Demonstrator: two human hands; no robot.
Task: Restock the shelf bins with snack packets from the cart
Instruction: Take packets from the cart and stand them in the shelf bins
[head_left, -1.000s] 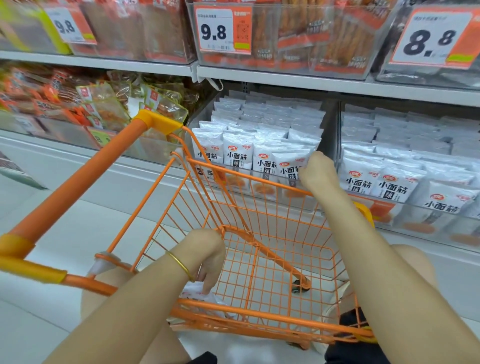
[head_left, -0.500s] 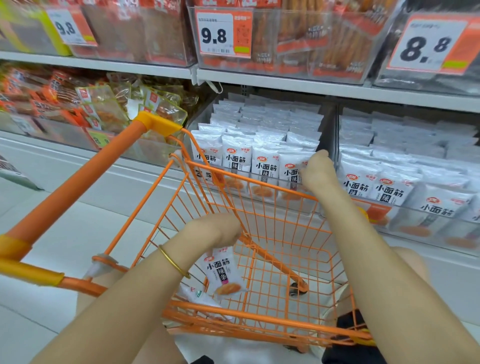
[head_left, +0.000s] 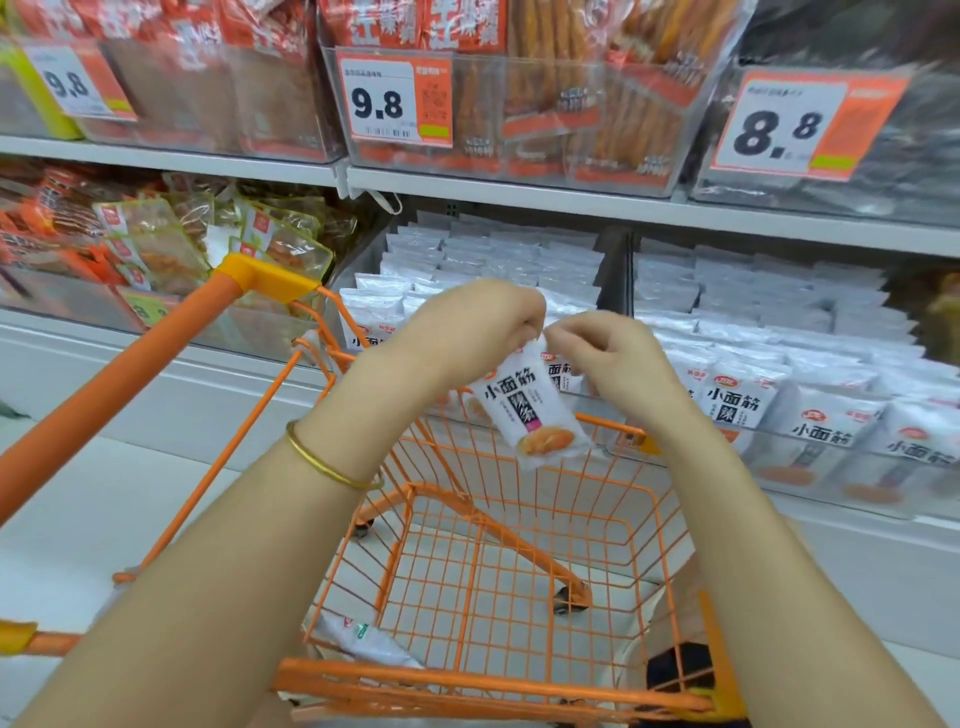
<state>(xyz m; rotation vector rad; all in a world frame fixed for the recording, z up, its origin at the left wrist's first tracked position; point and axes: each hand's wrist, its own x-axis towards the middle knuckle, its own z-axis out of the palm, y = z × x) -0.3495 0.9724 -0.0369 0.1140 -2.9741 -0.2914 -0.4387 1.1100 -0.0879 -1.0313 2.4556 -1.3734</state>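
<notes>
A white snack packet (head_left: 530, 415) with black characters and an orange picture hangs above the orange wire cart (head_left: 498, 686). My left hand (head_left: 467, 332) pinches its top edge. My right hand (head_left: 608, 358) meets it at the same top edge, fingers curled on the packet's corner. Behind the hands are two clear shelf bins (head_left: 467, 265) (head_left: 769, 332) filled with rows of the same white packets. One more white packet (head_left: 363, 639) lies at the cart's near left bottom corner.
The cart's orange handle bar (head_left: 130, 379) runs up the left side. A bin of orange and clear snack bags (head_left: 171, 249) sits to the left. The upper shelf (head_left: 519, 192) carries bins with price tags 9.8 (head_left: 395, 101) and 8.8 (head_left: 795, 130).
My left hand has lifted a packet out of the cart up to bin height. My right hand has come back from the bin to meet it at the packet's top.
</notes>
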